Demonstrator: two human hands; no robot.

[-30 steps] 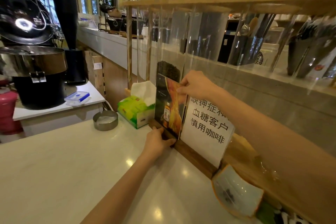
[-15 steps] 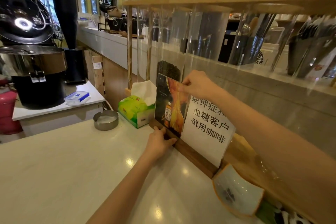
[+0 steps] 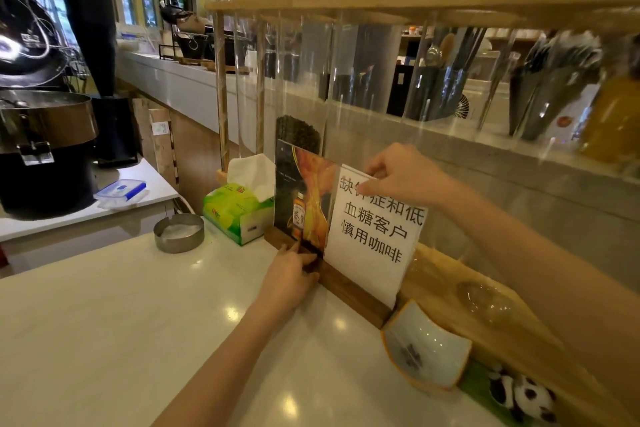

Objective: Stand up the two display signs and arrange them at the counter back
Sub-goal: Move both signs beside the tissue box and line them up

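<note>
Two signs stand upright side by side on dark wooden bases at the back of the white counter (image 3: 104,322). The left one is a dark and orange picture sign (image 3: 303,194). The right one is a white text sign (image 3: 375,236) with black characters. My left hand (image 3: 292,270) presses on the wooden base where the two signs meet. My right hand (image 3: 401,175) pinches the top left edge of the white text sign.
A green tissue box (image 3: 235,210) stands just left of the signs, with a metal ashtray (image 3: 179,232) further left. A small ceramic dish (image 3: 427,352) leans right of the white sign. Clear panels and a wooden rack (image 3: 381,3) rise behind.
My right hand moved from the top of the picture sign rightward to the white sign's top edge. My left hand stayed at the base.
</note>
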